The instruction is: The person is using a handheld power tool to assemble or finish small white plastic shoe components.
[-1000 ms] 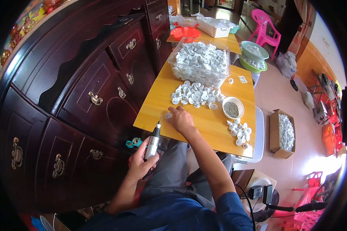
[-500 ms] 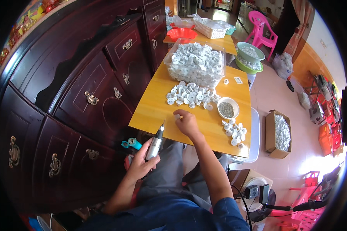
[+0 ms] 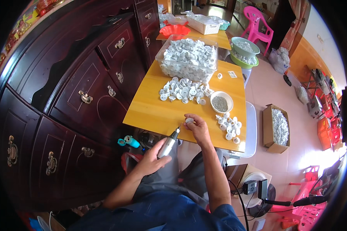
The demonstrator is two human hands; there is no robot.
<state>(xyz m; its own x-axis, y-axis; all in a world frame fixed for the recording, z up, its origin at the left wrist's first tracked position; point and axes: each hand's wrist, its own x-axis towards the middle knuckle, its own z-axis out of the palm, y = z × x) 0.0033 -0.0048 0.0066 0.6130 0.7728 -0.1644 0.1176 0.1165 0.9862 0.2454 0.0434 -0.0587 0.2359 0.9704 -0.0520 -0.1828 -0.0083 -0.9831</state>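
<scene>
My left hand (image 3: pixel 152 161) is wrapped round a silver and black electric screwdriver (image 3: pixel 167 148), its bit tilted up and to the right at the table's front edge. Just past the bit, my right hand (image 3: pixel 200 131) pinches a small round white plastic part (image 3: pixel 189 120). Bit and part are very near each other; whether they touch I cannot tell. Beyond my hands, a loose pile of similar white parts (image 3: pixel 184 91) lies on the yellow wooden table (image 3: pixel 140 109). A white bowl (image 3: pixel 229 104) of small grey metal pieces stands to the right, with a smaller group of white parts (image 3: pixel 229 128) in front.
A clear plastic bin (image 3: pixel 166 68) heaped with white parts stands behind the pile. Dark wooden drawers (image 3: pixel 79 82) line the left. A cardboard box (image 3: pixel 268 131) of white parts sits on the floor at right, with stacked basins (image 3: pixel 252 47) farther back. A turquoise bottle (image 3: pixel 132 141) is below the table's left corner.
My right hand has moved right with the white part. The screwdriver has tilted further right, bringing its bit close to that part. The whole view has shifted slightly.
</scene>
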